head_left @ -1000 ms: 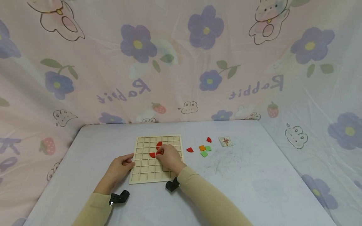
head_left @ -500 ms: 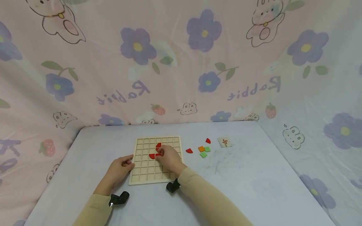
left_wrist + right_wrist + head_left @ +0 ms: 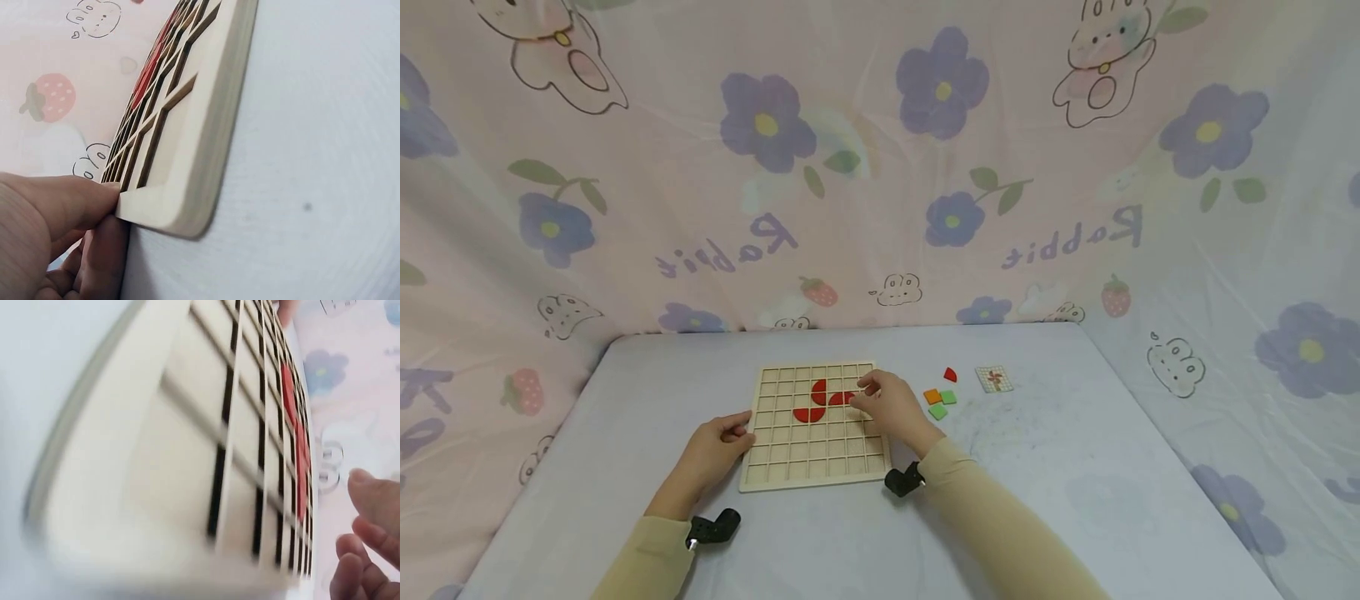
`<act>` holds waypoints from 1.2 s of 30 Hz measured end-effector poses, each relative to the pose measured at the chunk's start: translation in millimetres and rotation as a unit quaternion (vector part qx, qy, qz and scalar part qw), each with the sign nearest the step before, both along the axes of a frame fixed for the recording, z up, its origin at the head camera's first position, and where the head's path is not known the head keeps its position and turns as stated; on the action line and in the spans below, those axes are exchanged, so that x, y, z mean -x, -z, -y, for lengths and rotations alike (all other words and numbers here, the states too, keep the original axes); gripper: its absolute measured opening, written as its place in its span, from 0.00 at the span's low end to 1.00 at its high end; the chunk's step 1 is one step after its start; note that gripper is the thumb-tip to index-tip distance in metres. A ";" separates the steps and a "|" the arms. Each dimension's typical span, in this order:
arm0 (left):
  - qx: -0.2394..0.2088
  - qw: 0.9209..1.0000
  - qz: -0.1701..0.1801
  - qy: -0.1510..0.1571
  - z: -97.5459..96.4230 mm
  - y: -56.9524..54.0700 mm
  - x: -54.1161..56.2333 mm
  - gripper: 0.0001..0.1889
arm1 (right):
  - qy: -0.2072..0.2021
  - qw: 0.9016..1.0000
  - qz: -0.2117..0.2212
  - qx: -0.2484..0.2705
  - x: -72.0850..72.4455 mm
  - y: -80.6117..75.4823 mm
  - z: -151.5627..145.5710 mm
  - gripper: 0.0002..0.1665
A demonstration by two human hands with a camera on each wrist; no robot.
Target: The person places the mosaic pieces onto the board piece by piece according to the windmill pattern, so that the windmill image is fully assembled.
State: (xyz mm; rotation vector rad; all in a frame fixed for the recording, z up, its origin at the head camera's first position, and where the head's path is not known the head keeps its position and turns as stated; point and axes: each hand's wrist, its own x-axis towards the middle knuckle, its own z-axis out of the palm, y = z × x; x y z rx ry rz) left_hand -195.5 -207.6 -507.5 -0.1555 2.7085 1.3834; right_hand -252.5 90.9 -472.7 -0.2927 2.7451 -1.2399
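Observation:
A square wooden grid board (image 3: 808, 467) lies on the white table. On it sit red quarter-circle pieces: two form an upper half disc (image 3: 818, 392), two form a lower-left half disc (image 3: 808, 415), and more red (image 3: 841, 399) shows beside the right fingertips. My left hand (image 3: 715, 450) holds the board's left edge; the left wrist view has its thumb (image 3: 81, 197) at the rim. My right hand (image 3: 895, 408) hovers over the board's right edge, fingers loosely bent. In the right wrist view nothing shows between the thumb and fingers of this right hand (image 3: 372, 544).
Right of the board lie an orange square tile (image 3: 932, 397), two green square tiles, one upper (image 3: 948, 397) and one lower (image 3: 937, 412), and a loose red quarter piece (image 3: 951, 375). Farther right is a small pattern card (image 3: 994, 379). A printed curtain (image 3: 850, 208) hangs behind the table.
My right hand has moved right from the red pieces toward the board's right edge, uncovering more red. It now covers where a loose red quarter piece lay. The left hand stays put.

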 end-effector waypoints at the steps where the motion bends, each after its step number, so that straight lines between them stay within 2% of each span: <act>1: 0.001 1.000 0.000 0.000 0.3 -0.1 0.0 0.26 | 0.005 1.000 -0.003 -0.005 1.4 0.9 -5.4 0.21; 7: 0.004 1.000 -0.006 0.008 1.5 -1.5 -0.4 0.26 | 0.041 0.999 -0.010 -0.017 8.4 6.2 -32.9 0.20; 12: 0.010 1.000 -0.005 0.006 2.5 -2.5 -1.0 0.26 | 0.050 0.998 -0.014 -0.023 11.1 9.9 -46.8 0.20; 27: 0.003 1.000 -0.005 0.010 0.7 -0.8 0.7 0.26 | 0.071 0.996 -0.027 -0.036 9.7 12.9 -63.0 0.20; 36: 0.000 1.000 -0.001 0.007 0.4 -1.9 -0.6 0.26 | 0.089 0.995 -0.006 -0.047 10.9 10.3 -70.6 0.21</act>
